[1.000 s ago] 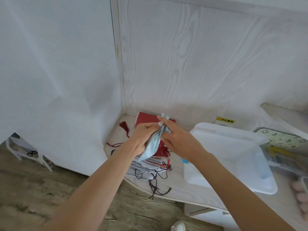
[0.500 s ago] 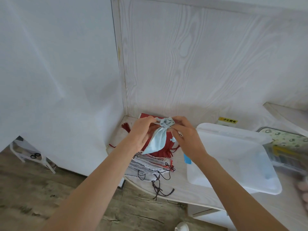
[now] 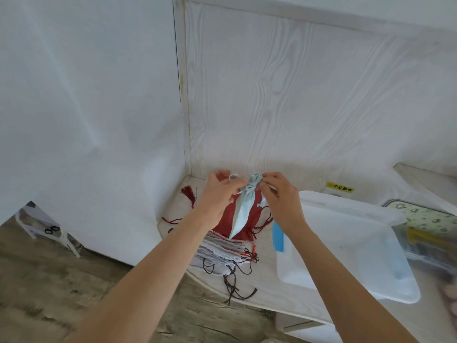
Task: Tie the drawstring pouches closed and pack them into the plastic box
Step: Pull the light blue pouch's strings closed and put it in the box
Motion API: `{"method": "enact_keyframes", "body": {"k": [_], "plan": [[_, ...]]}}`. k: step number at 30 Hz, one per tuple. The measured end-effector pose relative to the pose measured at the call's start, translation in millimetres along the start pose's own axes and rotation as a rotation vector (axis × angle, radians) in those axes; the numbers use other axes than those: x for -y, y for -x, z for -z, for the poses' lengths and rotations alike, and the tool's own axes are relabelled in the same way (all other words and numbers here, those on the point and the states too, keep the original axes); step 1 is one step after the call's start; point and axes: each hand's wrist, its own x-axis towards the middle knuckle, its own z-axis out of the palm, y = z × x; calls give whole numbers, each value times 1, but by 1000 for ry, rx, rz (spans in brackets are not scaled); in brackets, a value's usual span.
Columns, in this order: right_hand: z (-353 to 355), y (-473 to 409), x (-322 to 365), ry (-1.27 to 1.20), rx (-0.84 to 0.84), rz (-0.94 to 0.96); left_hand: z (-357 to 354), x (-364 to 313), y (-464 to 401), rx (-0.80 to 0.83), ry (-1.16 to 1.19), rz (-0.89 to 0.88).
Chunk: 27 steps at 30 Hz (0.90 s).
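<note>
Left hand (image 3: 218,194) and right hand (image 3: 280,196) both raised above the table (image 3: 262,290), each pinching a drawstring end at the gathered neck of a light blue pouch (image 3: 243,214). Pouch hangs w/ long axis near vertical, neck up toward the wall, bottom tip pointing down over a red pouch (image 3: 230,219). More flat pouches stacked (image 3: 220,251) at table edge, dark cords trailing. Plastic box (image 3: 346,246), translucent white, sits just right of the pile; interior appears to hold no pouches. Blue latch (image 3: 279,237) on its left wall. Second container w/ patterned lid (image 3: 427,216) at far right, contents unclear.
</note>
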Motion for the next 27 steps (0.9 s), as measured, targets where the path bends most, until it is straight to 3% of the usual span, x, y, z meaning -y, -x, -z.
{"method": "enact_keyframes", "body": {"k": [3,5,7,10,12,13,15,18,20,24,27], "plan": [[3,-2,-3,19,-1,-23,10,-5,-3,66,-290,-40],[4,-3,-4,32,8,-28,12,-8,-2,74,-355,-79],[4,-3,-3,23,8,-53,11,-6,-5,20,-143,-117],[8,-6,-3,-1,-1,-78,11,-6,-6,-53,462,-121],[12,-8,-6,-19,-5,-114,15,-2,-6,-59,624,-72],[13,-8,-8,-19,0,-130,15,-1,-3,-48,558,-36],[14,-8,-10,-14,10,-154,15,0,4,0,151,-45],[13,-8,-9,-1,37,-149,15,1,3,116,-591,-341],[11,-8,-9,21,72,-141,16,2,0,120,-867,-457],[11,-3,-10,92,56,-112,22,-1,-4,-71,-1035,-478],[13,1,-12,105,64,-118,28,0,-6,-128,-1049,-454]]}}
